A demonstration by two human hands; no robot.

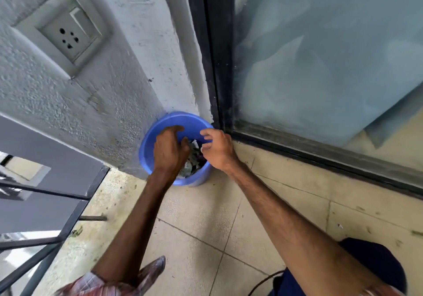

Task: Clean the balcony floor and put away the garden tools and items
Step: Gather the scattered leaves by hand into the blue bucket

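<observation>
A blue bucket [148, 145] stands on the tiled floor [206, 215] in the far corner, against the rough wall [114, 94] and just beside a glass door [320, 67] with a dark frame. Leafy litter [194, 159] lies inside. The left hand [170, 151] dips into it, fingers curled; whether it holds anything cannot be told. The right hand [217, 149] hovers over the right rim, fingers loosely bent, empty.

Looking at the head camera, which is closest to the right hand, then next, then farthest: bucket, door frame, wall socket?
1. Bucket, directly under the right hand.
2. Door frame, just behind it.
3. Socket, high on the left wall.
</observation>
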